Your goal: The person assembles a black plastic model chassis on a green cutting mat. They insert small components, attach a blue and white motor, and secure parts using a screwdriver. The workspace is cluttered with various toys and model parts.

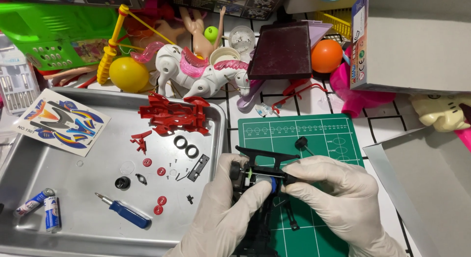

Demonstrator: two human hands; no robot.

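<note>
Both gloved hands close around a black toy car chassis (260, 174) held just above the near edge of the green cutting mat (324, 134), at about 6 o'clock in the view. The left hand (223, 213) curls its fingers (245, 195) under and along the chassis side, thumb by a black wheel (236, 169) at the chassis's 9 o'clock end. The right hand (333, 188) pinches the opposite end, fingertips (294, 167) pressed shut on the frame beside the small motor with its blue cap (271, 182).

At 12 o'clock from the hands, a loose wheel on an axle (302, 144) lies on the mat. At 9 o'clock sits a metal tray (59, 163) holding a blue-handled screwdriver (125, 212), 2 batteries (41, 205), a red car body shell (174, 114), 2 black tyre rings (186, 146), small red gears (160, 189) and a sticker sheet (61, 120). Beyond the tray, at 11 o'clock, stand a white toy horse with pink mane (201, 73) and a yellow ball (128, 74); an orange ball (326, 55) lies at 1 o'clock.
</note>
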